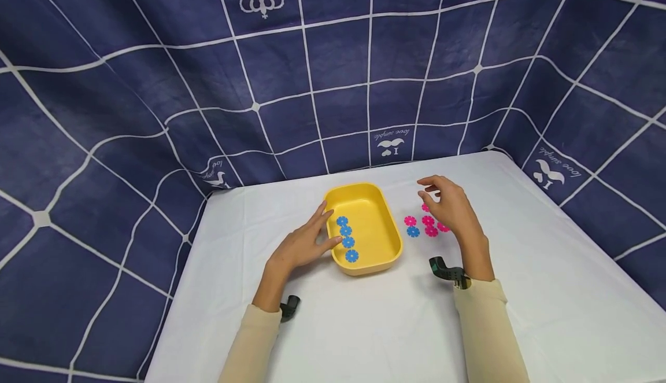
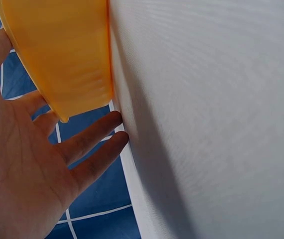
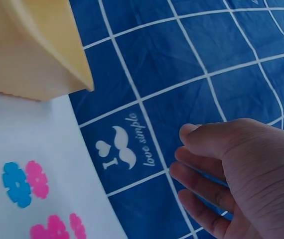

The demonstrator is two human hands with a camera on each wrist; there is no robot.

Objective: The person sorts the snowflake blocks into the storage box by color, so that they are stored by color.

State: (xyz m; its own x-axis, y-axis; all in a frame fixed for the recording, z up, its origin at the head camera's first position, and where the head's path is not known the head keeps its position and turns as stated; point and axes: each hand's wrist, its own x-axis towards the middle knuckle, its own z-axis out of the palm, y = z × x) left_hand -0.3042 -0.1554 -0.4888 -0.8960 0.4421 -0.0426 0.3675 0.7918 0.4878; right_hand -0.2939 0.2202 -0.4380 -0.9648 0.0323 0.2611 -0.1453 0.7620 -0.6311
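A yellow tray [image 1: 376, 227] stands on the white table, with several blue flower-shaped discs [image 1: 348, 242] in a row along its left side. My left hand [image 1: 304, 246] rests at the tray's left rim, fingers spread; in the left wrist view, thumb and fingers lie against the tray wall [image 2: 57, 55]. To the right of the tray lie several pink flower-shaped discs [image 1: 428, 221] and one blue disc [image 1: 413, 231]. Above these pink discs hovers my right hand [image 1: 451, 205], its fingers loosely bent. Nothing shows between its fingers in the right wrist view, and part of the pink group is hidden beneath it.
White cloth covers the table [image 1: 364, 325]. Behind it and at both sides hangs a dark blue curtain [image 1: 338, 111] with white grid lines. A dark wrist device [image 1: 448, 272] sits on the right wrist, and another [image 1: 289, 308] on the left.
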